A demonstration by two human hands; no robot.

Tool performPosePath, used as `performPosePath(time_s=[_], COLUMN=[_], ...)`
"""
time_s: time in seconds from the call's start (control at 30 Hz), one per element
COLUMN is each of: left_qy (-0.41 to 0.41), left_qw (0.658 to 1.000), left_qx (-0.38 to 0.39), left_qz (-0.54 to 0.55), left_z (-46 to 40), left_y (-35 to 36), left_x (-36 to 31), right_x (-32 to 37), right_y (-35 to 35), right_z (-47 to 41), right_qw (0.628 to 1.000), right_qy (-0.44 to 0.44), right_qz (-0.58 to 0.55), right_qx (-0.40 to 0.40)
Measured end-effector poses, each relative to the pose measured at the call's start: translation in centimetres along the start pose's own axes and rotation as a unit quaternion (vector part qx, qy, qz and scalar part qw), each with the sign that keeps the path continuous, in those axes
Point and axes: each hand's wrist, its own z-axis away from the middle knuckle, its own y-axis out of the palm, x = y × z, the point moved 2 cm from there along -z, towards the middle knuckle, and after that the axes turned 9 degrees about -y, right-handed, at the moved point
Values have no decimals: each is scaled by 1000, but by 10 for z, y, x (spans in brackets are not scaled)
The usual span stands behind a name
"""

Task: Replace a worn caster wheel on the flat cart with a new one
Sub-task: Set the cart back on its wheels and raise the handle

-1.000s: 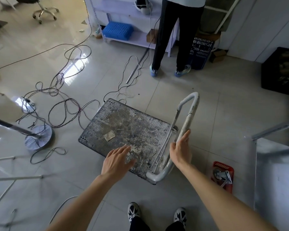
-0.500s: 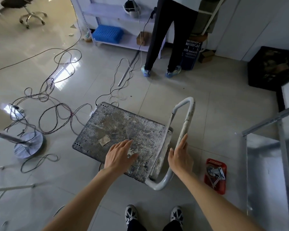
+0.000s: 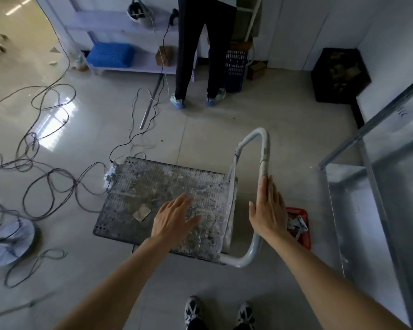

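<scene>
The flat cart [image 3: 153, 186] stands on the tiled floor in front of me, its grey deck dirty and scuffed. Its white tubular handle [image 3: 264, 148] rises at the right end. My left hand [image 3: 174, 219] hovers over the near right part of the deck with fingers spread and straight. My right hand [image 3: 268, 208] lies flat against the handle's outer bar, fingers straight along it. A red tray [image 3: 305, 234] sits on the floor just right of the cart with a metal caster part [image 3: 296, 225] in it, partly hidden behind my right hand. The cart's own wheels are out of sight.
Tangled cables [image 3: 45, 167] sprawl across the floor to the left, near a round stand base [image 3: 7, 239]. A person [image 3: 200, 51] stands at a shelf [image 3: 134, 65] behind the cart. A metal frame [image 3: 367, 186] stands at the right, a black crate [image 3: 339, 75] beyond it.
The view has shifted left and down, so the cart sits more to the centre. My right hand has flattened along the handle bar; my left hand stays over the deck.
</scene>
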Motion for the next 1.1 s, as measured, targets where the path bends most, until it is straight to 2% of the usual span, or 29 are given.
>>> performPosePath(time_s=[0.43, 0.77, 1.1], left_qy=[18, 29, 57], left_qw=[1000, 999, 997], left_qx=[-23, 6, 0], left_qz=[-3, -34, -43], left_z=[9, 13, 12], left_y=[16, 35, 41], left_x=[-45, -78, -121], right_x=[-95, -163, -235], right_y=[-17, -30, -42], right_z=[26, 44, 62], right_qw=[999, 1000, 1000], right_qy=[-10, 4, 12], right_qz=[36, 26, 27], right_qx=[-11, -3, 1])
